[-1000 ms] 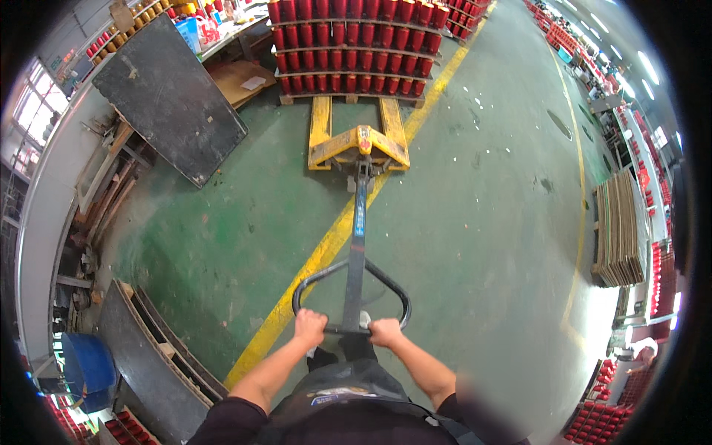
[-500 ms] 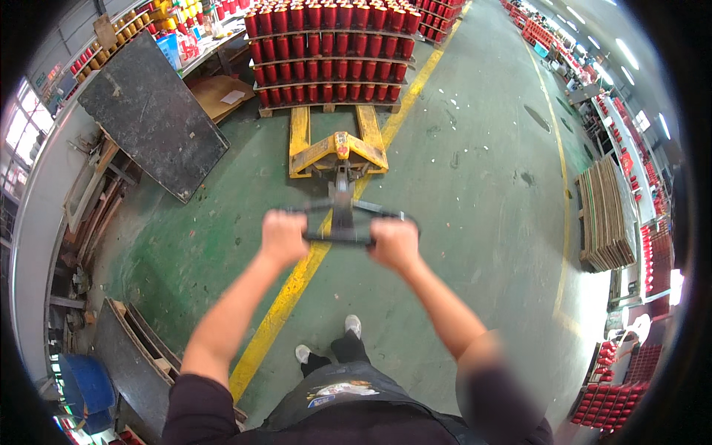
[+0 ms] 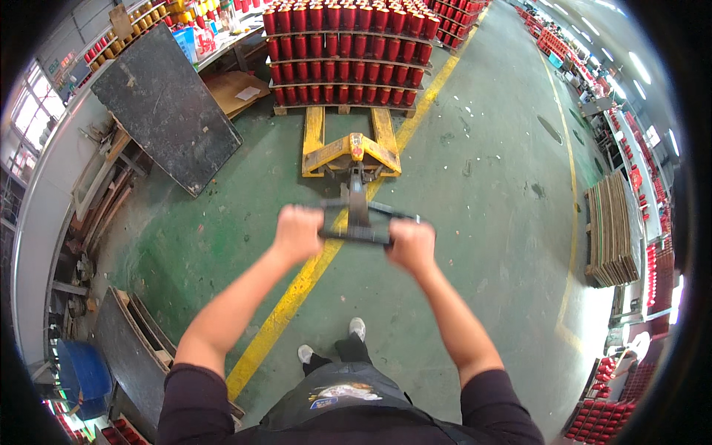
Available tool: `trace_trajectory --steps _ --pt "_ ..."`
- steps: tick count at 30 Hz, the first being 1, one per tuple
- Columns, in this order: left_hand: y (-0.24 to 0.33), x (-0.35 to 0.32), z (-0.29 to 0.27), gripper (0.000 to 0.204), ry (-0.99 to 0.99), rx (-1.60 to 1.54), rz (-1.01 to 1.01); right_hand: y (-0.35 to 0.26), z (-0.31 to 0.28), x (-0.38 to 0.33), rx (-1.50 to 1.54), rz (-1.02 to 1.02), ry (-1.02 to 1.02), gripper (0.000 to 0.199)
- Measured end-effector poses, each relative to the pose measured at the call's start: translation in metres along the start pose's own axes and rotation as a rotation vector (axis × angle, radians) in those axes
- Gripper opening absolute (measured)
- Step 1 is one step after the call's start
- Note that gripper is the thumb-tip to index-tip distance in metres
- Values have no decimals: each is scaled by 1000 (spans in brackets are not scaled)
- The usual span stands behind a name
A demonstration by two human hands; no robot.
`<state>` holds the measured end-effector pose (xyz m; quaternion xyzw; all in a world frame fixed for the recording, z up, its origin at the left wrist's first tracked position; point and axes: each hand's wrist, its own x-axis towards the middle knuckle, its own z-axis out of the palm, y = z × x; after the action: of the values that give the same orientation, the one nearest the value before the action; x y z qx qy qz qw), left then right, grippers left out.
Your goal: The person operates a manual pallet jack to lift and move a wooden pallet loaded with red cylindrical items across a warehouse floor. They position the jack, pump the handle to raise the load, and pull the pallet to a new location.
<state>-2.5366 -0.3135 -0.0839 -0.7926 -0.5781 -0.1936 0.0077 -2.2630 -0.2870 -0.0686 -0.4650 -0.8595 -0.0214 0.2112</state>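
Note:
Both arms stretch forward to the black loop handle of a yellow pallet jack. My left hand is wrapped round the handle's left side, and my right hand grips its right side. From the handle a dark shaft runs forward to the jack's yellow body. The two forks reach toward a wooden pallet, and their far ends are hidden beneath it. Stacked on the pallet are several tiers of red cylinders with gold-coloured tops, parted by thin boards.
A dark board leans at the left, near a cluttered workbench. Lower left stand more boards and a blue bin. A stack of flat boards is at the right. A yellow line crosses the green floor.
The pallet jack, its load and both hands appear slightly farther right in the picture, as do the surroundings, so the view has turned a little left. Both hands keep their grip.

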Motion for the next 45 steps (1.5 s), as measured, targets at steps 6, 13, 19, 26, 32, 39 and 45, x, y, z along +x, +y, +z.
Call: trace_trajectory --steps 6,13,19,26,32,39,45 --pt "11 -44 30 14 140 -80 -28 -15 24 -44 -30 -32 55 20" --pt "69 -229 128 38 -786 -153 -39 -47 137 -261 88 181 -911 14" --pt "33 -65 36 54 -718 -142 51 -15 42 -110 17 35 -251 14" --pt "7 45 -9 16 144 3 -80 7 12 29 -64 -21 217 13" --pt "71 -204 110 23 -311 -149 -137 -45 102 -208 73 30 -629 7" --pt "51 -134 62 39 -454 -89 -92 -32 68 -141 148 27 -503 7" --pt "3 71 -15 11 188 40 -62 18 -2 60 7 -15 251 12"
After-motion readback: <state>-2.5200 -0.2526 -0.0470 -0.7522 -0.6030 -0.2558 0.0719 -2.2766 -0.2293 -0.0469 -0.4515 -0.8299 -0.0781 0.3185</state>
